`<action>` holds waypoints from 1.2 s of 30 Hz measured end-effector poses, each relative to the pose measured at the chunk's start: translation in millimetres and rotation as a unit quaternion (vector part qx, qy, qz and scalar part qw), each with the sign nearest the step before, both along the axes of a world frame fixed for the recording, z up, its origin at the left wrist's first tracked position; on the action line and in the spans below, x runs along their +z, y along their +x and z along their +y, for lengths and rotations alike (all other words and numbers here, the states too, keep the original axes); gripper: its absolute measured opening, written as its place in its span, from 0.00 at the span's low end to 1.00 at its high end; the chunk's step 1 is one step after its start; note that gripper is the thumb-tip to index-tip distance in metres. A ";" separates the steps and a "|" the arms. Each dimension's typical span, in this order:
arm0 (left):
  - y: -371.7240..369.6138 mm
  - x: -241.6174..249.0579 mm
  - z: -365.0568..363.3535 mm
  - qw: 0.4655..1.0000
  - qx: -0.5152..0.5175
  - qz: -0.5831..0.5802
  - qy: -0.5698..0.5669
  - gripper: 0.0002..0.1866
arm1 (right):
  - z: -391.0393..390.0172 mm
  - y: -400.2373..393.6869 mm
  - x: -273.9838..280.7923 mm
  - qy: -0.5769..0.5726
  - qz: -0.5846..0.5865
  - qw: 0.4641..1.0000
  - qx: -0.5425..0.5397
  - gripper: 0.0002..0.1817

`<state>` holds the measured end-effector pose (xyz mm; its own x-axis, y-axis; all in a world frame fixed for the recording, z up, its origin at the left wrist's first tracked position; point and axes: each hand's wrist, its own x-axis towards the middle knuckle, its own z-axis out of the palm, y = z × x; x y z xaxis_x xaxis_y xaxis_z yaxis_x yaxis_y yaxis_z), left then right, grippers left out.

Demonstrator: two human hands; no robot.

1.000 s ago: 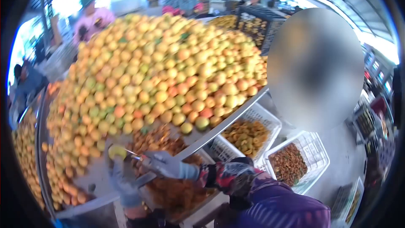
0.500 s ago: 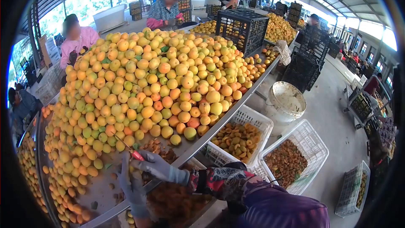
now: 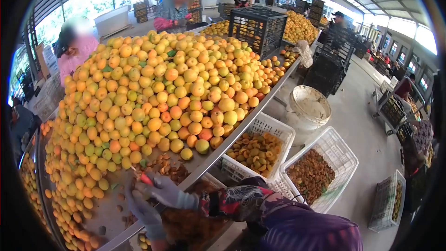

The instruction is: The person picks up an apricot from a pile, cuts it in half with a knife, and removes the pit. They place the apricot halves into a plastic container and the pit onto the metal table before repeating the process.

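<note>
My right hand (image 3: 166,191), in a grey glove, is closed around the red handle of a small knife (image 3: 146,178). Its short blade points up and left, toward the fruit. Close beside it is my left hand (image 3: 145,214), also gloved, with fingers curled; what it holds is hidden between the hands. Both hands are over the near metal edge of the table, in front of a large heap of apricots (image 3: 153,93). Pitted, torn apricot pieces (image 3: 167,169) lie on the metal just beyond my right hand.
Right of the metal table rim (image 3: 232,137) stand a white crate of apricot halves (image 3: 253,154), a white crate of brown pits (image 3: 310,176) and a dirty white bucket (image 3: 309,107). A black crate (image 3: 258,28) sits on the table's far end. Several people work around.
The knife has tilted, its blade now pointing less far out. My hands have shifted slightly left and down in view, still close together. The whole view has moved a little.
</note>
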<state>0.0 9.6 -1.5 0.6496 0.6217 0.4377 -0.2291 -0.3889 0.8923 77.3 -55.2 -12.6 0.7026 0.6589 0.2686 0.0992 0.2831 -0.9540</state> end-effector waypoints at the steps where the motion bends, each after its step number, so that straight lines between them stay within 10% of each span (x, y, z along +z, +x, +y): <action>1: 2.3 -11.6 5.8 1.000 0.018 -0.023 0.002 0.23 | 0.3 -1.5 -5.4 0.000 0.002 1.000 -0.006 0.08; 11: 8.8 -38.1 10.4 0.994 0.096 -0.015 -0.040 0.23 | -11.8 -0.2 10.4 -0.058 -0.180 0.976 -0.106 0.11; 12: 3.8 -35.3 15.4 0.946 -0.010 -0.044 -0.320 0.21 | -7.4 0.4 2.8 -0.044 -0.236 0.959 -0.151 0.09; 15: 9.2 -16.4 -2.4 0.944 0.030 -0.078 -0.320 0.15 | -8.5 4.7 -0.6 -0.028 -0.141 0.986 -0.078 0.08; 17: 5.9 -14.7 2.3 0.991 0.031 -0.041 -0.124 0.15 | -7.1 7.2 -2.8 -0.025 -0.122 0.991 -0.049 0.11; 21: 9.5 -6.6 -4.5 0.955 0.025 -0.108 -0.274 0.19 | -3.5 10.3 10.5 -0.049 -0.155 0.987 -0.023 0.12; 24: -6.2 18.1 1.8 0.936 -0.074 -0.009 -0.345 0.25 | -8.5 21.9 26.8 0.044 0.216 0.970 0.104 0.12; 28: -0.4 5.3 14.1 0.844 -0.131 -0.032 -0.519 0.29 | -17.1 25.7 36.4 -0.069 0.160 0.982 0.073 0.26; 36: -8.1 2.9 22.3 0.849 -0.197 -0.060 -0.487 0.27 | -29.9 28.8 27.9 -0.068 0.161 0.981 0.085 0.25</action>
